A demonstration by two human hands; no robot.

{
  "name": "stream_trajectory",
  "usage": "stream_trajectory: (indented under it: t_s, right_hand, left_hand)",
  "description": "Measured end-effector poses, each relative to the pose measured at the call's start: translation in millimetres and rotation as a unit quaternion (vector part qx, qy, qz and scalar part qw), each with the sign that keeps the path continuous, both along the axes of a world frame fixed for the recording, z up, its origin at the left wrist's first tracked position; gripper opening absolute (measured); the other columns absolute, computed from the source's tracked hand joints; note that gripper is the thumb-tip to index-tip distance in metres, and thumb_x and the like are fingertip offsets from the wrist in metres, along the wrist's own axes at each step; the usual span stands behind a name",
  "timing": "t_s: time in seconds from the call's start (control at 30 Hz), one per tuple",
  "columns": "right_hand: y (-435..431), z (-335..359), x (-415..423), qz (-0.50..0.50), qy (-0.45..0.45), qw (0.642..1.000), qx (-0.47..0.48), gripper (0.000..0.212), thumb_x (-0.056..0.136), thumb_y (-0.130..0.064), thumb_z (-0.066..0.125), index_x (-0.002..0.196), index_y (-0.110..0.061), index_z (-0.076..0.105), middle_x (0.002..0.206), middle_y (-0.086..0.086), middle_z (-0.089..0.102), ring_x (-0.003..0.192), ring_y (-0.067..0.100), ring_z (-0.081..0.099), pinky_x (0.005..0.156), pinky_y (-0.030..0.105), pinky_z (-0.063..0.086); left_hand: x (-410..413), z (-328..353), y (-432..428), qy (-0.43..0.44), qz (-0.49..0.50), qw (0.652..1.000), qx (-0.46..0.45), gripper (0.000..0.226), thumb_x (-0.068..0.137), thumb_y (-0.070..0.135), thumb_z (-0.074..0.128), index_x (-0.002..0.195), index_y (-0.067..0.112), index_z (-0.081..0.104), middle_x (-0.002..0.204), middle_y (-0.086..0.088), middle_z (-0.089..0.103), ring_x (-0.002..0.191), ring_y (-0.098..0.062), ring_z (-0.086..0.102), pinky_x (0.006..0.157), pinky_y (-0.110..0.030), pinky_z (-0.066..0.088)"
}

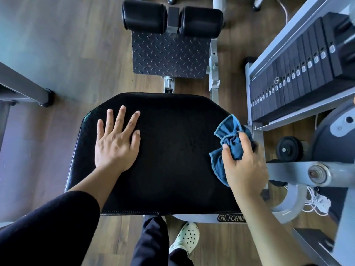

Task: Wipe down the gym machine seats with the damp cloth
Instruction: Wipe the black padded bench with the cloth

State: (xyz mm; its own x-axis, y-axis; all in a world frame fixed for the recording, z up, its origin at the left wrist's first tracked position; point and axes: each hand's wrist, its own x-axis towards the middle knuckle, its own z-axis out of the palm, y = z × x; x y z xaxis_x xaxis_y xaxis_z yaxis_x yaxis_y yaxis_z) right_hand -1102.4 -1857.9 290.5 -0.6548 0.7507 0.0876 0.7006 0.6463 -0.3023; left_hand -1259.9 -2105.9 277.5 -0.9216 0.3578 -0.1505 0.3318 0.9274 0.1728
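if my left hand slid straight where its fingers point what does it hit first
Nothing on the black padded seat: from the flat left hand the way looks free to the far edge. Beyond is the grey diamond-plate footplate, probably lower.

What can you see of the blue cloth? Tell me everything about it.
The blue cloth looks like soft microfibre with a stitched hem. It is bunched and crumpled, not spread flat. The right hand grips its middle, and folds fan out past the fingers and beside the thumb. It lies against the right edge of the black padded seat, partly overhanging it. Whether it is damp cannot be told.
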Motion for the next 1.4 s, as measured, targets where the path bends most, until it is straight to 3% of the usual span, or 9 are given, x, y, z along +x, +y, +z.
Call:
stream_trajectory:
  t_s: [0.1,0.33,0.53,0.63,0.8,0.9,1.03,1.27,1.4]
  right_hand:
    - [-6,5,19,-0.004,0.001,1.000,-0.027,0.047,0.085,-0.050,0.055,0.126,-0.028,0.052,0.115,0.009,0.057,0.090,0.031,0.061,0.063,0.035,0.049]
    - [24,6,-32,-0.004,-0.026,0.997,-0.066,0.053,0.086,-0.055,0.052,0.134,-0.033,0.044,0.115,0.012,0.054,0.100,0.036,0.056,0.077,0.037,0.044]
    - [1,3,28,0.077,0.049,0.996,-0.011,0.045,0.085,-0.043,0.061,0.126,-0.026,0.055,0.117,0.012,0.054,0.095,0.034,0.059,0.065,0.036,0.047]
    - [-11,8,64,0.116,0.044,0.992,-0.017,0.046,0.084,-0.046,0.057,0.126,-0.026,0.056,0.121,0.012,0.051,0.100,0.032,0.052,0.072,0.037,0.046]
    - [-21,6,102,0.306,0.059,0.948,0.069,0.062,0.073,-0.062,0.067,0.118,-0.018,0.067,0.122,0.016,0.056,0.115,0.041,0.048,0.099,0.047,0.037]
    - [-22,3,97,0.386,0.037,0.916,0.100,0.073,0.067,-0.071,0.069,0.121,-0.022,0.065,0.127,0.014,0.056,0.122,0.041,0.045,0.101,0.055,0.037]
    - [-32,2,78,0.448,0.019,0.885,0.121,0.072,0.066,-0.064,0.074,0.125,-0.025,0.062,0.135,0.011,0.053,0.127,0.039,0.043,0.102,0.059,0.035]
    - [-91,3,47,0.507,0.001,0.854,0.118,0.066,0.072,-0.054,0.068,0.132,-0.029,0.053,0.141,0.007,0.048,0.132,0.040,0.038,0.104,0.059,0.034]
    - [-76,3,58,0.505,0.016,0.857,0.098,0.062,0.076,-0.050,0.068,0.132,-0.027,0.054,0.138,0.008,0.050,0.134,0.037,0.037,0.103,0.056,0.038]
  left_hand:
    - [0,1,1,-0.005,0.002,1.000,0.002,0.052,0.099,0.042,0.026,0.149,0.042,0.014,0.160,0.005,0.006,0.147,-0.024,-0.004,0.119,-0.044,-0.002]
    - [1,2,-1,-0.015,-0.002,1.000,0.009,0.051,0.099,0.042,0.024,0.149,0.042,0.012,0.160,0.005,0.003,0.147,-0.023,-0.006,0.119,-0.043,-0.004]
    - [1,6,-4,-0.046,-0.006,0.998,0.034,0.052,0.099,0.045,0.028,0.150,0.038,0.017,0.160,0.002,0.003,0.147,-0.024,-0.009,0.119,-0.042,-0.005]
    - [18,13,-9,-0.070,-0.010,0.995,0.071,0.057,0.097,0.050,0.033,0.150,0.033,0.020,0.160,-0.001,0.002,0.146,-0.021,-0.010,0.119,-0.038,-0.006]
    - [61,24,-38,-0.085,-0.088,0.989,0.078,0.080,0.085,0.075,0.025,0.150,0.030,0.021,0.160,-0.003,0.002,0.146,-0.017,-0.010,0.119,-0.037,-0.004]
    - [80,25,-61,-0.074,-0.151,0.985,0.048,0.093,0.077,0.084,0.022,0.151,0.028,0.018,0.160,-0.003,0.002,0.146,-0.017,-0.010,0.119,-0.039,-0.002]
    - [98,27,-92,-0.041,-0.203,0.978,0.029,0.103,0.072,0.089,0.029,0.151,0.024,0.019,0.160,-0.004,0.007,0.147,-0.021,-0.002,0.119,-0.045,0.006]
    - [106,22,-106,-0.006,-0.197,0.980,0.009,0.092,0.074,0.079,0.039,0.150,0.032,0.020,0.159,-0.003,0.012,0.147,-0.027,0.007,0.117,-0.052,0.013]
    - [107,22,-104,-0.003,-0.191,0.982,0.005,0.088,0.078,0.083,0.025,0.149,0.032,0.023,0.159,-0.004,0.016,0.146,-0.029,0.011,0.116,-0.053,0.015]
